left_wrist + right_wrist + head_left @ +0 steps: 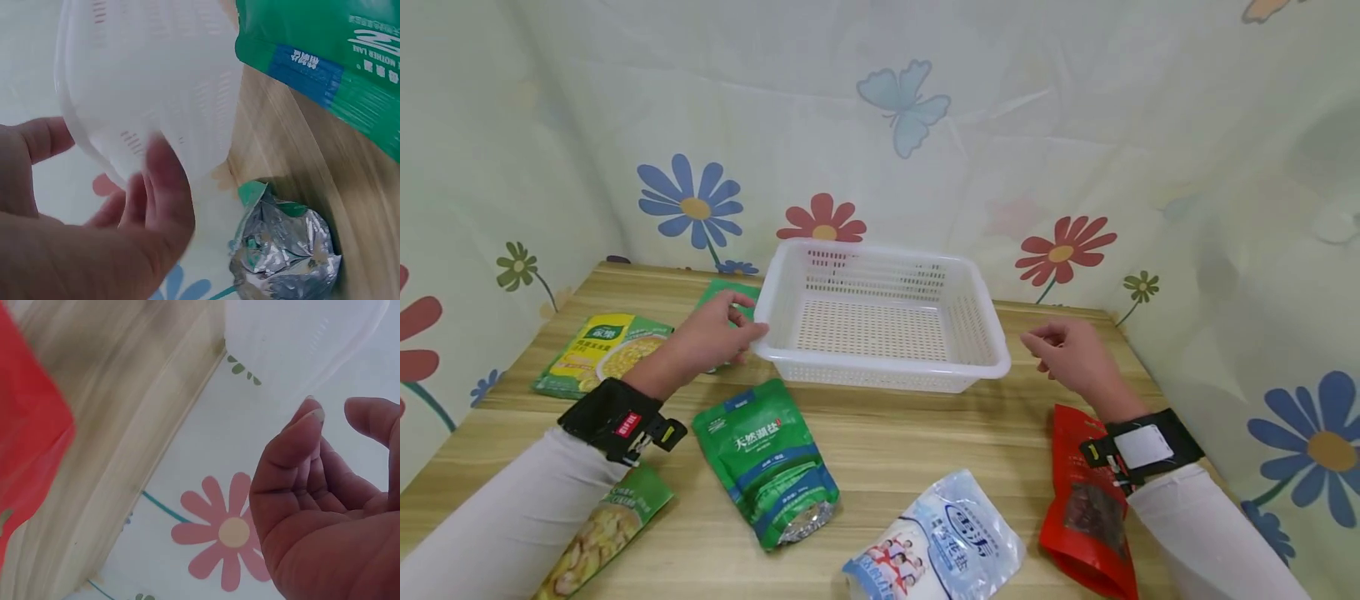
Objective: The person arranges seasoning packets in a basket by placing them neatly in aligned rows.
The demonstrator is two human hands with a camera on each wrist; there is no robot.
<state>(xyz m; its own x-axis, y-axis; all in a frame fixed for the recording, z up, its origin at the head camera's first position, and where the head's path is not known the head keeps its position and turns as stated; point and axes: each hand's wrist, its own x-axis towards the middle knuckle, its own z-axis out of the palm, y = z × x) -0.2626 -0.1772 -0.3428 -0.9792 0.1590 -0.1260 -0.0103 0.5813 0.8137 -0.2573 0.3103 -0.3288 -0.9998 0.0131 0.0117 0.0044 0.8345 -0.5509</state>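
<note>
A white slotted plastic basket point(880, 367) stands near the table's back edge, with nothing inside. My left hand point(718, 329) is at the basket's left rim, thumb tip touching or very near it. In the left wrist view its blurred thumb point(167, 181) lies in front of the basket wall point(150, 81), while another finger reaches the rim's edge; no firm pinch shows. To the right of the basket, my right hand point(1071, 354) hangs apart from it. Its loosely curled fingers point(290, 450) hold nothing, and a gap separates them from the thumb.
Green salt pouch point(767, 462), blue-white salt bag point(943, 542) and red pouch point(1086, 500) lie in front. On the left are a yellow-green soup packet point(598, 354) and another green packet point(613, 533). Partly behind my left hand is a green pouch point(718, 292). Patterned cloth point(1075, 125) surrounds the table.
</note>
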